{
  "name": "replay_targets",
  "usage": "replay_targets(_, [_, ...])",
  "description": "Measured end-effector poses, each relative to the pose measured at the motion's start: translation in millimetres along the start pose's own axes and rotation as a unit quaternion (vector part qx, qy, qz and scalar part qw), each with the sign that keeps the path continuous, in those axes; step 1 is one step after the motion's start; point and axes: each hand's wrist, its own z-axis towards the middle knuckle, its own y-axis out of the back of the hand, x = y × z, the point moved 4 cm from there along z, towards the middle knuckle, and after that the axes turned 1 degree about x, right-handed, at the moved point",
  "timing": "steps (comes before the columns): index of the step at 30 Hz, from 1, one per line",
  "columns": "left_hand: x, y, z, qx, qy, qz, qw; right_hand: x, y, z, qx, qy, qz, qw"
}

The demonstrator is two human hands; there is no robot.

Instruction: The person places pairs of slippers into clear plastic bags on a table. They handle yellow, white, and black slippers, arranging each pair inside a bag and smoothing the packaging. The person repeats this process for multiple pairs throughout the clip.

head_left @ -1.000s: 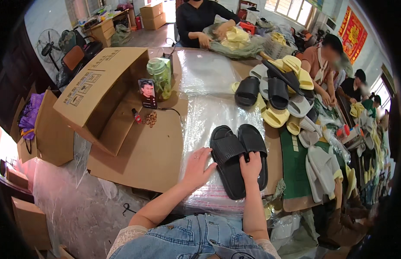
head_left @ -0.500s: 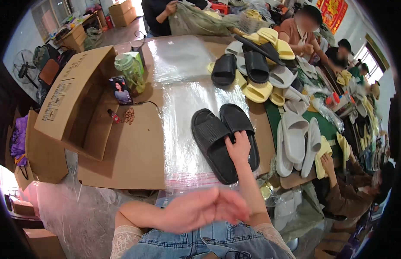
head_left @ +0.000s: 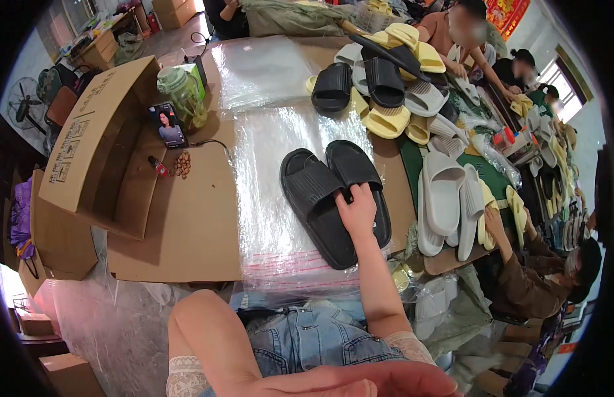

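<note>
A pair of black slide slippers point(head_left: 320, 228) lies on a stack of clear plastic bags point(head_left: 267, 198), toes pointing away from me. My right hand point(head_left: 357, 210) grips the pair at the inner edges of the straps, fingers tucked under where the two slippers meet. Close to the lower edge of the picture, my left hand point(head_left: 380, 382) crosses in front of my body, its fingers stretched out and nothing visible in it; part of it is cut off by the frame.
On the cardboard-covered table stand an open carton point(head_left: 98, 152), a phone point(head_left: 167, 126) and a green-lidded jug point(head_left: 181, 92). Mixed slippers point(head_left: 390, 122) pile up at the far right, with grey ones point(head_left: 442, 198) nearer. Co-workers point(head_left: 542, 278) handle slippers along the right side.
My left hand has dropped from in front of my waist toward the lower edge. My right hand keeps its hold on the black slippers; the whole view has shifted slightly.
</note>
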Motion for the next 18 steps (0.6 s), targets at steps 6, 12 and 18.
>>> replay_targets(6, [4.2, -1.2, -3.8, 0.0, 0.011, -0.041, 0.999, 1.7, 0.7, 0.1, 0.001, 0.0, -0.001, 1.0])
replay_targets(12, [5.1, -4.4, -6.6, -0.001, 0.005, -0.052, 0.999, -2.5, -2.0, -0.1, 0.001, 0.0, -0.005, 1.0])
replay_targets(18, [6.8, -5.4, -10.3, -0.011, 0.058, -0.045, 0.997, 1.2, 0.9, 1.1, 0.003, 0.004, -0.009, 1.0])
